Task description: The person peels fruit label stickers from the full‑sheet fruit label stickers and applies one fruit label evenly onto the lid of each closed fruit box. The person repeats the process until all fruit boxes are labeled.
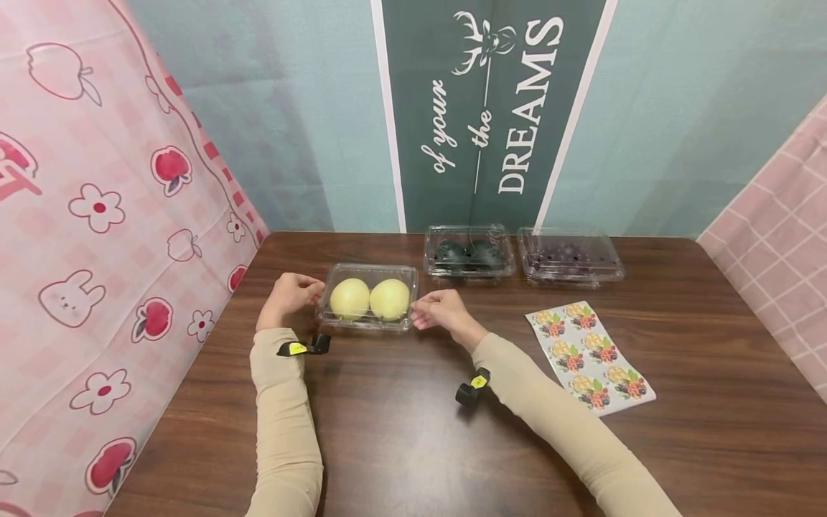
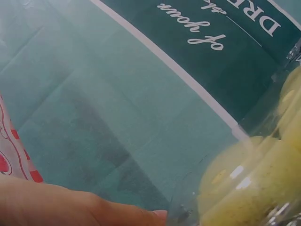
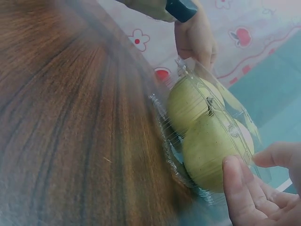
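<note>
A clear plastic clamshell box (image 1: 377,270) holds two pale yellow-green round fruits, one on the left (image 1: 349,299) and one on the right (image 1: 390,299). Its lid lies over them. My left hand (image 1: 291,294) grips the box's left end by the fingertips; in the left wrist view one finger (image 2: 117,213) reaches the plastic wall. At the opposite end, my right hand (image 1: 446,312) pinches the edge between thumb and fingers, as the right wrist view shows. The box sits close over the brown table, left of the middle.
Behind, near the table's back edge, stand two more lidded clear boxes, one with dark green fruits (image 1: 469,255) and one with small dark purple fruits (image 1: 570,257). A sheet of fruit stickers (image 1: 589,355) lies at the right, beside the right forearm. Cloth hangs around the wooden table (image 1: 388,431).
</note>
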A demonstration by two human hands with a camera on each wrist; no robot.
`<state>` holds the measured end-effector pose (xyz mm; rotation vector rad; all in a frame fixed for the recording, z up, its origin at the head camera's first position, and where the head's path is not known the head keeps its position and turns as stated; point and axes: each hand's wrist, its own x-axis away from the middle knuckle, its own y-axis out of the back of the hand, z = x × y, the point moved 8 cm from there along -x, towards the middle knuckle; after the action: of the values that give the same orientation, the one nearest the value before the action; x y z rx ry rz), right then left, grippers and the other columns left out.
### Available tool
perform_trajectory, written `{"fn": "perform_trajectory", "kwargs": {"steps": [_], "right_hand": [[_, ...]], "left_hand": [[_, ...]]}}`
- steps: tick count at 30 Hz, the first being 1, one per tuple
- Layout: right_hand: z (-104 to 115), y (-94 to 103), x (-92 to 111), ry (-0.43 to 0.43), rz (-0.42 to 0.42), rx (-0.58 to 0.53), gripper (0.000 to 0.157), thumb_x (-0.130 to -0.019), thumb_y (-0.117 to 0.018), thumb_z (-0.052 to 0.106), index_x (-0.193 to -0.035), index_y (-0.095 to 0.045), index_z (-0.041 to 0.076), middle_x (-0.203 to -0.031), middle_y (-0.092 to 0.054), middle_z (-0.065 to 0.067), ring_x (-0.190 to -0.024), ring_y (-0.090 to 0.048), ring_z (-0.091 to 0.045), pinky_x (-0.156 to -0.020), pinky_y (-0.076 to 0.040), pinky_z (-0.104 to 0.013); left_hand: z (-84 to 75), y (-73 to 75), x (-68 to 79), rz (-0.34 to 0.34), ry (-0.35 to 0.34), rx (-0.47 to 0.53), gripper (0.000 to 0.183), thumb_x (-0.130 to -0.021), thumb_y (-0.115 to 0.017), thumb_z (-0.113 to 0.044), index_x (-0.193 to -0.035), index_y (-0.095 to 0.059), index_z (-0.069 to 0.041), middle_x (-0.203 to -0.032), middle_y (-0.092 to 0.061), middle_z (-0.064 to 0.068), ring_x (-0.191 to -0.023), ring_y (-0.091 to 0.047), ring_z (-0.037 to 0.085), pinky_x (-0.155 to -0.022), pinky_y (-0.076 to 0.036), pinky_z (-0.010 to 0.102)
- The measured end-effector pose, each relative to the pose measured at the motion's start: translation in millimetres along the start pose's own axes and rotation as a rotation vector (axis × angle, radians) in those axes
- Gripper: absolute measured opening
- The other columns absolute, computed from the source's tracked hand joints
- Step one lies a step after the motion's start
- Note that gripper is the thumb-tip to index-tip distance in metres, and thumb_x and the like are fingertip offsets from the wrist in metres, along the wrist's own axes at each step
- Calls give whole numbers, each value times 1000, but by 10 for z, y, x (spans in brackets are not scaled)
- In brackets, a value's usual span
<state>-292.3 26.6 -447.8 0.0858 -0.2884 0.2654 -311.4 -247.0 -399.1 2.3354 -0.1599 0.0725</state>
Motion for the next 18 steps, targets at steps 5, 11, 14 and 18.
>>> {"fn": "perform_trajectory", "kwargs": {"steps": [5,11,14,18], "right_hand": [[-39,12,32,-23,14,-2,23,-91,-59,4,-101,-62,-16,-56,-63,3,-50,-62,-6,-53,-55,-19],[-87,40,12,-41,20,-15,24,-92,-57,7,-99,-62,-14,-53,-63,4,-47,-62,-5,-51,-54,-19],[-84,50,-11,-34,3,-26,28,-92,-58,9,-104,-61,-17,-54,-64,4,-48,-62,-5,-52,-54,-19],[-66,48,-34,-18,-10,-45,31,-92,-59,7,-110,-59,-19,-58,-64,3,-50,-62,-4,-54,-55,-18]], "left_hand": [[22,-32,-2,53,21,44,32,-98,-56,-16,-109,-66,13,-88,-74,22,-68,-66,6,-77,-58,36],[47,-54,-7,69,45,65,33,-98,-56,-15,-112,-65,13,-92,-73,25,-75,-70,15,-82,-58,40],[37,-50,-12,47,39,43,33,-97,-56,-15,-113,-64,12,-94,-72,27,-80,-71,25,-85,-57,43],[15,-51,-13,28,23,14,32,-97,-56,-16,-114,-65,10,-95,-72,27,-87,-71,34,-86,-56,43]]}}
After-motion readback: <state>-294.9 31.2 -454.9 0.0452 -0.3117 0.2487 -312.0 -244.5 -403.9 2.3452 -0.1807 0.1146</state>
